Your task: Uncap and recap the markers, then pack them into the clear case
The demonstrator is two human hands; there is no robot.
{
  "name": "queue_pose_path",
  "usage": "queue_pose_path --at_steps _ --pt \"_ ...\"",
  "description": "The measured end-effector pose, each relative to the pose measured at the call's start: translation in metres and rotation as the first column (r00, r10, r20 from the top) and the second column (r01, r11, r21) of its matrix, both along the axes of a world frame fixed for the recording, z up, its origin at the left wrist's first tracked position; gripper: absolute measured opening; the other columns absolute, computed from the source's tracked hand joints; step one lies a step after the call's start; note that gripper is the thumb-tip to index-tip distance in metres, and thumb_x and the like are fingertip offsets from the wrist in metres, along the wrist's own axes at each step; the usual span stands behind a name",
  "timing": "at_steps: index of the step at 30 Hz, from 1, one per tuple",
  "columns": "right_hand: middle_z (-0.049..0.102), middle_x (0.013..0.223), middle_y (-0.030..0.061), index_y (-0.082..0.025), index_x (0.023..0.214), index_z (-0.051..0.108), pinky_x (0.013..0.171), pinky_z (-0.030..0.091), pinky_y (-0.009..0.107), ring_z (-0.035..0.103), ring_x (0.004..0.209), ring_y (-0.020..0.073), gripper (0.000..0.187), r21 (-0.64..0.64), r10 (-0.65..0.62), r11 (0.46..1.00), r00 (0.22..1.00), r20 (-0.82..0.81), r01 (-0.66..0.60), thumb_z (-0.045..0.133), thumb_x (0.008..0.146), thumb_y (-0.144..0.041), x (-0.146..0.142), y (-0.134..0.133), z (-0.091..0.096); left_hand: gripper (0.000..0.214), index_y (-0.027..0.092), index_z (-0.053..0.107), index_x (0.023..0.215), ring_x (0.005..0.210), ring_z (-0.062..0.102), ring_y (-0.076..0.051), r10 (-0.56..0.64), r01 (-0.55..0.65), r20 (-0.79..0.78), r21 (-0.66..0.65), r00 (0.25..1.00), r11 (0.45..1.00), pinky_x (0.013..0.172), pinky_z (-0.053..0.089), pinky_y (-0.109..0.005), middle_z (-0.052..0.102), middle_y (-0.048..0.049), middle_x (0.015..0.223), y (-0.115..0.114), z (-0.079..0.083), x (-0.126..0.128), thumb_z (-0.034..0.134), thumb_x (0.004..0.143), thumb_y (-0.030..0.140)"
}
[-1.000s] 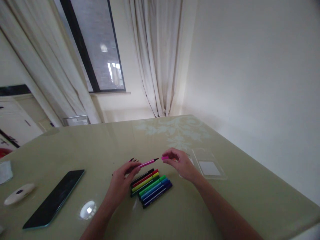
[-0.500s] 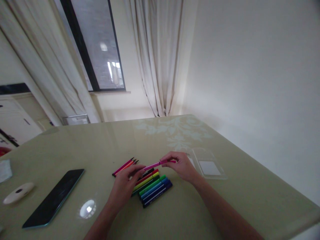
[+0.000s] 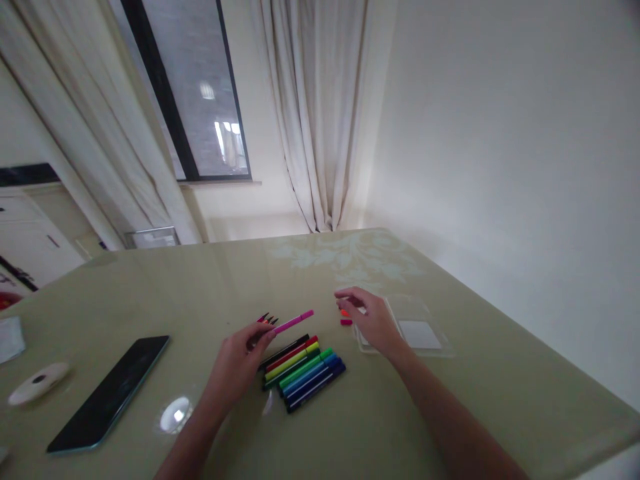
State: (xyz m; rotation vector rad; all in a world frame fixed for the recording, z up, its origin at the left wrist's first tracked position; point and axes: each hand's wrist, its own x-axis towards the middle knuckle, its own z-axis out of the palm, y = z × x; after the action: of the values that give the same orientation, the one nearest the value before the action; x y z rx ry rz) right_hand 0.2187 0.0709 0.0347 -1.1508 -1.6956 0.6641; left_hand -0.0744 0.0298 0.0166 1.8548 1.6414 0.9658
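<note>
From where I'm standing, the person's left hand (image 3: pixel 245 352) is pinching a pink felt-tip pen (image 3: pixel 294 322) near its lower end, the grip closing thumb and fingers firmly around the barrel. The pen is sloping up above the worktop (image 3: pixel 200 287), its capped end pointing toward the right hand. That right hand (image 3: pixel 367 317) is hovering over the near edge of a clear plastic case (image 3: pixel 429 350), its grip standing partly open, thumb and fingers parting with nothing visible between them. An orange cap (image 3: pixel 345 312) and a reddish-pink cap (image 3: pixel 346 322) are lying just under its fingertips; I cannot tell whether it is touching either. Behind the left hand, several uncapped pens (image 3: pixel 270 320) are showing their dark tips, the rest hiding behind its fingers. Nearer the person, a slanting row of capped felt-tip pens (image 3: pixel 305 373) is running from black through red, yellow, greens and blues to navy. Well off to the left, a black-screened device (image 3: pixel 110 393) is lying flat beside a white oval object (image 3: pixel 39 385).
</note>
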Motion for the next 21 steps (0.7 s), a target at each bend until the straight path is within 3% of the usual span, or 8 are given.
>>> queue_pose_path --at_steps 4,7,10,12,16,21 --pt "0.073 0.084 0.0047 -0.020 0.084 0.076 0.077 0.050 0.032 0.066 0.080 0.0197 0.010 0.046 -0.131 0.991 0.938 0.321 0.123 0.068 0.089 -0.024 0.017 0.011 -0.006 0.040 0.022 0.077 0.103 0.082 0.071 -0.026 0.004 -0.011 -0.137 -0.047 0.991 0.999 0.074 0.050 -0.033 0.080 -0.0056 0.094 0.003 -0.006 -0.016 0.051 0.092 0.050" --pt "0.070 0.093 0.0069 -0.020 0.084 0.078 0.084 0.048 0.033 0.065 0.089 0.0210 0.007 0.022 -0.122 0.991 0.843 0.524 0.130 0.072 0.087 -0.022 0.017 0.012 -0.012 0.036 0.023 0.077 0.102 0.091 0.071 -0.026 -0.035 0.018 -0.246 -0.072 0.968 0.997 0.081 0.050 -0.034 0.079 -0.0070 0.101 0.003 -0.010 -0.019 0.049 0.093 0.043" --pt "0.069 0.099 0.0074 -0.021 0.087 0.080 0.089 0.046 0.034 0.063 0.096 0.0221 0.007 0.006 -0.088 0.994 0.776 0.625 0.108 0.073 0.086 -0.020 0.013 0.009 -0.018 0.036 0.023 0.078 0.100 0.099 0.070 -0.026 -0.087 0.067 -0.286 -0.081 0.954 0.995 0.088 0.049 -0.034 0.078 -0.0083 0.106 0.003 -0.012 -0.020 0.047 0.095 0.041" --pt "0.070 0.098 0.0071 -0.021 0.085 0.080 0.089 0.046 0.034 0.063 0.098 0.0227 0.008 0.000 -0.058 0.997 0.752 0.657 0.077 0.073 0.086 -0.018 0.011 0.008 -0.020 0.039 0.022 0.077 0.099 0.099 0.069 -0.026 -0.077 0.056 -0.299 -0.077 0.951 0.995 0.088 0.048 -0.034 0.077 -0.0090 0.105 0.004 -0.011 -0.023 0.044 0.096 0.042" --pt "0.070 0.098 0.0075 -0.022 0.083 0.079 0.086 0.046 0.035 0.063 0.097 0.0237 0.010 0.014 -0.027 1.000 0.757 0.652 0.023 0.072 0.086 -0.015 0.008 0.006 -0.024 0.040 0.022 0.075 0.105 0.100 0.068 -0.027 0.087 -0.101 -0.352 -0.020 0.932 0.995 0.089 0.049 -0.036 0.075 -0.0089 0.109 0.006 -0.009 -0.031 0.041 0.098 0.043" --pt "0.071 0.096 0.0074 -0.020 0.088 0.072 0.088 0.047 0.036 0.064 0.096 0.0237 0.009 0.030 0.024 0.999 0.876 0.482 -0.044 0.065 0.092 -0.016 -0.001 0.003 -0.019 0.042 0.019 0.071 0.118 0.110 0.063 -0.030 0.245 -0.243 -0.516 0.073 0.820 0.967 0.097 0.046 -0.041 0.069 -0.0117 0.121 0.007 -0.014 -0.040 0.035 0.101 0.034"
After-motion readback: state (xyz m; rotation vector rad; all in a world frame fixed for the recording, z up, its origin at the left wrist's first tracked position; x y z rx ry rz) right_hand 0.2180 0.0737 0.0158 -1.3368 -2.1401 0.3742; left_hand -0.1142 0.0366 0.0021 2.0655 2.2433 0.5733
